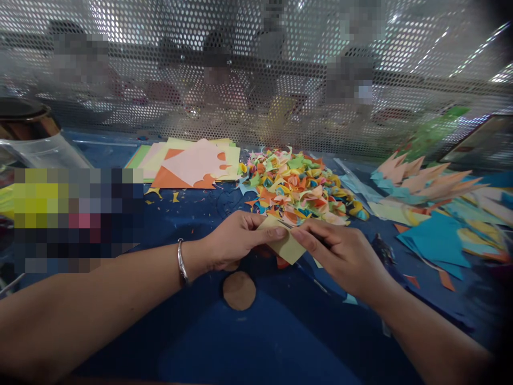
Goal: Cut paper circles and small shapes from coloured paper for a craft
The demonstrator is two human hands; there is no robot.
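My left hand (234, 239) and my right hand (340, 256) meet over the blue table, both pinching a small pale yellow paper piece (285, 246) between thumbs and fingers. A silver bangle (182, 262) circles my left wrist. Just below the hands a round brown disc (239, 290) lies flat on the blue table cover (256, 342). Behind the paper piece rises a heap of small folded multicoloured paper shapes (298, 187).
A stack of flat coloured paper sheets (192, 163) lies at the back left. Teal and peach cut sheets (433, 214) spread at the right. A perforated metal screen (256, 69) closes the back; people sit beyond it. A glass jar (32, 133) stands far left.
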